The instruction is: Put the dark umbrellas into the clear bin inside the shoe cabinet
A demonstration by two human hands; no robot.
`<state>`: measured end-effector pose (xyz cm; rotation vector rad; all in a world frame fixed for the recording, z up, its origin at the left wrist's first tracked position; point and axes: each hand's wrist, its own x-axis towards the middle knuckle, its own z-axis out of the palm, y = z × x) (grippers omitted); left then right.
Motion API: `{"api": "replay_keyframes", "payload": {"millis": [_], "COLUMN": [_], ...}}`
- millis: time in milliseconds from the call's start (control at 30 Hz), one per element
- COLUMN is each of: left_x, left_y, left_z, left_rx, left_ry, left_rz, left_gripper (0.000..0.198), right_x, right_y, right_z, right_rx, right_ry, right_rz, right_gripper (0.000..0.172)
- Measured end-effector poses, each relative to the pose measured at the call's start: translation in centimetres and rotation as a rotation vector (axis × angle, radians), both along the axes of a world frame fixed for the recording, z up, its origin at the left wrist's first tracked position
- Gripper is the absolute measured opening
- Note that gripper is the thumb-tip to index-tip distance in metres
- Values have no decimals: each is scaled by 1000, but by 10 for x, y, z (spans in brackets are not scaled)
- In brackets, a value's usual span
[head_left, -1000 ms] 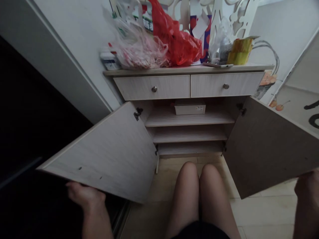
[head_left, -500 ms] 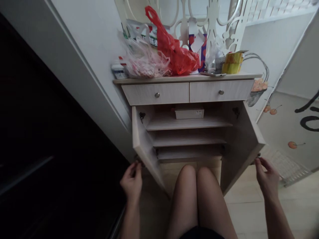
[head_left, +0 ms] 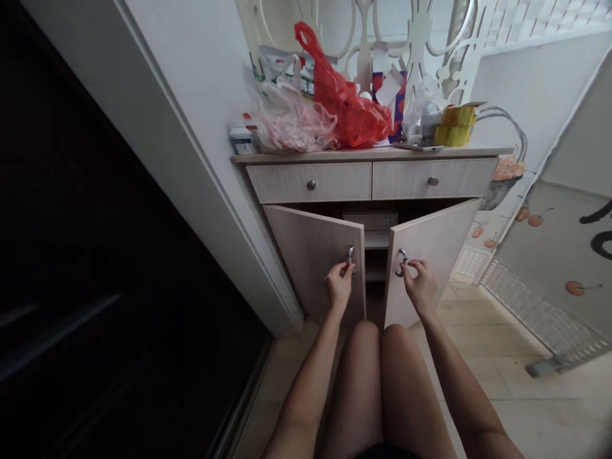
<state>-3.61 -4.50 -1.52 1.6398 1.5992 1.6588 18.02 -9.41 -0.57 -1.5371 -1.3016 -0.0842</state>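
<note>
A pale wooden cabinet stands in front of me, both of its lower doors partly open with a gap between them. My left hand (head_left: 339,285) is closed, its fingertips pinching the curved metal handle (head_left: 350,254) of the left door (head_left: 318,255). On the right door (head_left: 435,245), my right hand (head_left: 419,284) grips the other metal handle (head_left: 401,255) between thumb and fingers. Through the gap a box (head_left: 370,220) shows dimly on the upper shelf, with more shelves below it.
Two drawers with round knobs sit above the doors. The cabinet top (head_left: 373,153) bears a red plastic bag (head_left: 351,115), a clear bag (head_left: 296,124), a phone and yellow tape rolls (head_left: 456,124). My knees are close below the doors. A folding screen stands right.
Both doors have swung inward from wide open to partly closed. My hands have moved forward and toward each other with the handles, and the view has shifted slightly.
</note>
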Motion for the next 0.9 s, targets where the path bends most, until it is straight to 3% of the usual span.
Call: {"api": "replay_keyframes", "payload": {"millis": [367, 633, 900], "left_x": [31, 42, 46], "left_y": [64, 90, 107], "left_z": [23, 35, 33], "left_rx": [-125, -212, -219], "left_ry": [165, 245, 263], "left_rz": [-37, -23, -10], "left_gripper": [10, 14, 18], "right_x": [-35, -39, -41], "right_y": [88, 120, 137], "right_z": [16, 25, 23], "right_rx": [-199, -267, -249], "right_ry": [-73, -85, -94], "right_rz": [-42, -25, -33], "right_gripper": [33, 34, 38]}}
